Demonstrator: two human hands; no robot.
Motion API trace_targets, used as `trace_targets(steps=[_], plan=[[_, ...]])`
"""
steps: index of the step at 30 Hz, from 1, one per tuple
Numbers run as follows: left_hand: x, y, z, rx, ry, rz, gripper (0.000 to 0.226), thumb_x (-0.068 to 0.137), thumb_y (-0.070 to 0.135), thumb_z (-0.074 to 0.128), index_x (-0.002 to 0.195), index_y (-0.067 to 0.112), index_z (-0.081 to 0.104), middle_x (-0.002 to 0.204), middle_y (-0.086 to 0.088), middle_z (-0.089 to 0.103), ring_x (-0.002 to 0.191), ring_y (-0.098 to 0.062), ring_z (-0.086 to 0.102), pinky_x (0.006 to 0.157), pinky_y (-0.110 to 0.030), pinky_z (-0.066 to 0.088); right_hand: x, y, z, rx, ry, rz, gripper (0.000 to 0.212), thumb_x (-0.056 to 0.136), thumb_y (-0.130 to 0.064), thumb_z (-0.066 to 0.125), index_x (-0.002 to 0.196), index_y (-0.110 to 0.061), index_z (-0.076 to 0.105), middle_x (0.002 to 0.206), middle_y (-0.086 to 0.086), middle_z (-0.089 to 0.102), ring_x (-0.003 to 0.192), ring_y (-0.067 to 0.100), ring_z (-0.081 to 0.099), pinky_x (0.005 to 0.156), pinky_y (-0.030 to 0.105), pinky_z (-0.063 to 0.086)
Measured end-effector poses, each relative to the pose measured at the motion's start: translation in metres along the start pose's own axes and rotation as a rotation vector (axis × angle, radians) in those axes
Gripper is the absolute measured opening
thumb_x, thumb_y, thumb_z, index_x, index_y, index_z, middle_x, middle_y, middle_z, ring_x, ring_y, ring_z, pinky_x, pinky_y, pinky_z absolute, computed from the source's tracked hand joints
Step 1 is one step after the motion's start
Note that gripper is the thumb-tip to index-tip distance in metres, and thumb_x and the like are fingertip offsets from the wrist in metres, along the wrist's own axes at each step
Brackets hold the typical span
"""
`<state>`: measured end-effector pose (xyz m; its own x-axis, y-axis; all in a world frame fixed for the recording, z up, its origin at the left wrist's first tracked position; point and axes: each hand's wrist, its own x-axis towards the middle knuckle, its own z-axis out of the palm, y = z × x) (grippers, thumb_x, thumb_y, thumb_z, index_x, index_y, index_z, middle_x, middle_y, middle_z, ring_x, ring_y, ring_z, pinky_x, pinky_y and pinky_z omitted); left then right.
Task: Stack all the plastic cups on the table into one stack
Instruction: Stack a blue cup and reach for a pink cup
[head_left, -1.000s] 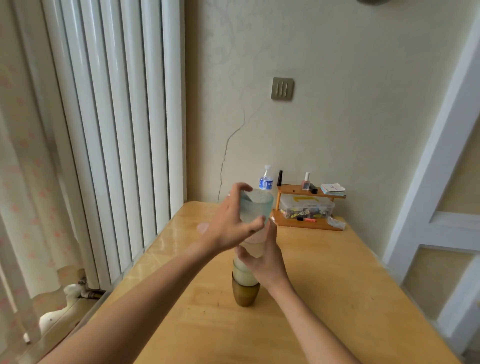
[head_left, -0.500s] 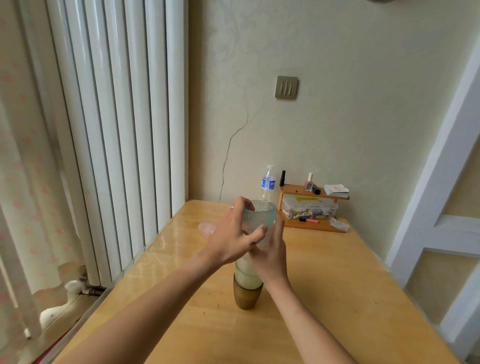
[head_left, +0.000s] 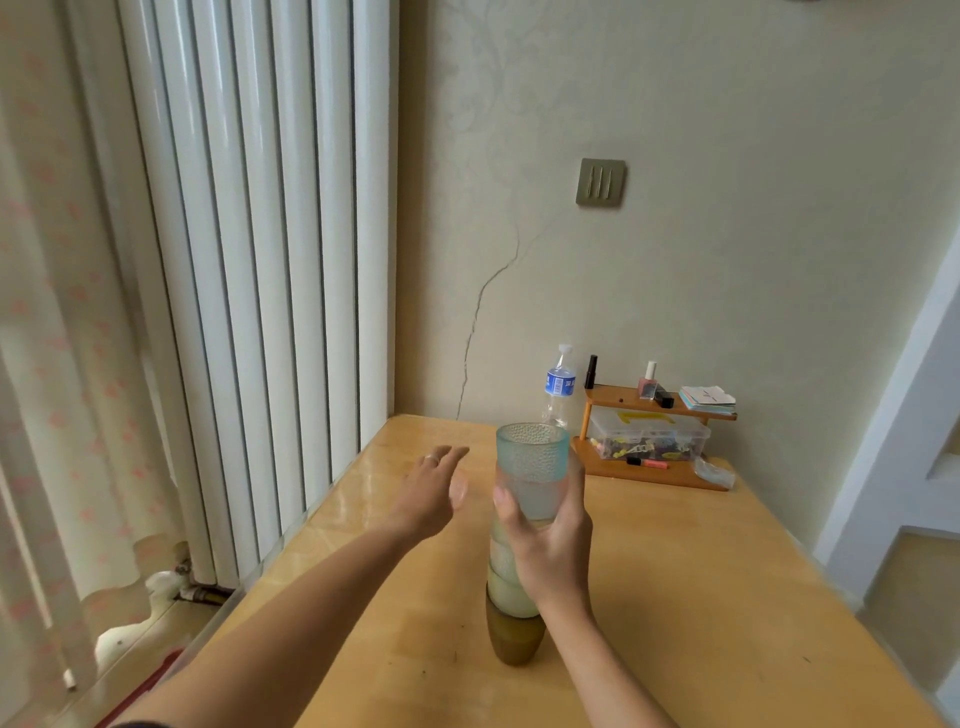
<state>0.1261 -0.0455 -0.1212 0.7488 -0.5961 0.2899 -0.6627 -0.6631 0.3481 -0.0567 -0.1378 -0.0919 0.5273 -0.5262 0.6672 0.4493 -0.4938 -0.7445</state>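
A tall stack of plastic cups (head_left: 514, 587) stands upright on the wooden table (head_left: 701, 597). Its bottom cup is brown, the middle ones are pale, and a light blue textured cup (head_left: 531, 451) sits on top. My right hand (head_left: 550, 540) is wrapped around the upper middle of the stack. My left hand (head_left: 431, 493) hovers open to the left of the stack, fingers spread, holding nothing. Just behind its fingers a pale pink cup (head_left: 459, 487) shows partly on the table.
At the table's far edge stand a water bottle (head_left: 559, 387) and a small wooden shelf (head_left: 657, 441) with a clear box of small items. A white radiator (head_left: 249, 249) and a curtain run along the left side. A wall lies behind.
My left hand has let go of the blue top cup and moved away to the left. The blue cup now sits seated on the stack. My right hand still holds the stack.
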Motion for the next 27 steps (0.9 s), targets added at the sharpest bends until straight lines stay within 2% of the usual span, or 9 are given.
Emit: trace_targets(steps=[3,5,7,9,13,17,20,23,27], plan=[[0.011,-0.020,0.016,0.349,-0.151,0.060,0.099,0.096,-0.013,0.056,0.171,0.030,0.008,0.181,-0.006,0.004,0.168,-0.030,0.006,0.128,-0.065,0.023,0.000,0.004,0.002,-0.015,0.010,-0.018,0.075,0.080,-0.044,0.076,0.144,-0.018,0.049,0.126,0.001,0.070,0.118,0.017,0.068,0.095,0.020,0.053],[0.018,-0.026,0.022,0.469,-0.189,0.103,0.100,0.100,-0.009,0.056,0.172,0.027,-0.002,0.181,-0.004,-0.002,0.168,-0.028,-0.002,0.129,-0.069,0.014,0.000,0.005,0.003,-0.001,0.014,-0.021,0.074,0.079,-0.044,0.076,0.144,-0.018,0.050,0.126,0.000,0.070,0.116,0.014,0.068,0.093,0.013,0.052],[0.026,-0.028,0.026,0.543,-0.207,0.132,0.097,0.102,-0.004,0.057,0.172,0.023,-0.005,0.181,-0.007,0.003,0.168,-0.028,0.001,0.130,-0.066,0.014,0.001,0.008,0.002,0.012,0.016,-0.028,0.073,0.079,-0.043,0.076,0.143,-0.018,0.051,0.122,-0.001,0.072,0.114,0.014,0.069,0.091,0.011,0.051],[0.034,-0.029,0.027,0.603,-0.195,0.156,0.092,0.104,0.001,0.058,0.172,0.019,-0.002,0.178,-0.013,0.017,0.166,-0.031,0.013,0.131,-0.060,0.019,0.001,0.012,0.003,0.012,0.019,-0.037,0.075,0.077,-0.043,0.077,0.143,-0.019,0.051,0.120,-0.001,0.073,0.112,0.016,0.070,0.091,0.013,0.052],[0.040,-0.032,0.029,0.651,-0.127,0.159,0.069,0.104,0.006,0.059,0.165,0.016,0.028,0.172,-0.016,0.028,0.157,-0.035,0.029,0.129,-0.049,0.026,0.001,0.014,0.003,0.023,0.028,-0.039,0.077,0.076,-0.045,0.077,0.143,-0.017,0.051,0.119,0.000,0.073,0.111,0.015,0.070,0.090,0.013,0.052],[0.040,-0.020,0.012,0.342,0.043,0.044,0.077,0.087,0.027,0.078,0.154,0.016,0.041,0.158,-0.013,0.045,0.144,-0.035,0.046,0.119,-0.046,0.038,0.003,0.011,0.003,0.023,0.053,-0.024,0.074,0.076,-0.043,0.076,0.139,-0.012,0.052,0.117,-0.001,0.073,0.108,0.002,0.068,0.086,0.007,0.049],[0.039,0.001,-0.014,-0.193,0.200,-0.021,0.079,0.076,0.026,0.087,0.143,0.011,0.048,0.140,-0.014,0.060,0.122,-0.036,0.061,0.099,-0.040,0.051,0.000,0.010,0.003,0.005,0.067,-0.003,0.069,0.076,-0.044,0.076,0.134,-0.015,0.054,0.115,-0.001,0.072,0.106,0.002,0.068,0.084,0.011,0.051],[0.031,0.027,-0.045,-0.501,0.334,-0.006,0.080,0.073,0.029,0.089,0.141,0.012,0.052,0.127,-0.009,0.068,0.115,-0.028,0.064,0.091,-0.033,0.050,-0.004,0.005,0.003,0.012,0.075,0.002,0.062,0.077,-0.044,0.076,0.131,-0.025,0.051,0.114,0.001,0.073,0.105,0.004,0.069,0.083,0.010,0.050],[0.010,0.067,-0.095,-0.798,0.425,0.034,0.068,0.079,0.043,0.083,0.138,0.023,0.056,0.117,0.005,0.069,0.101,-0.010,0.067,0.089,-0.031,0.054,-0.007,0.000,0.001,0.024,0.058,0.003,0.065,0.078,-0.042,0.077,0.133,-0.019,0.052,0.114,0.006,0.074,0.103,0.005,0.071,0.080,0.007,0.050]])
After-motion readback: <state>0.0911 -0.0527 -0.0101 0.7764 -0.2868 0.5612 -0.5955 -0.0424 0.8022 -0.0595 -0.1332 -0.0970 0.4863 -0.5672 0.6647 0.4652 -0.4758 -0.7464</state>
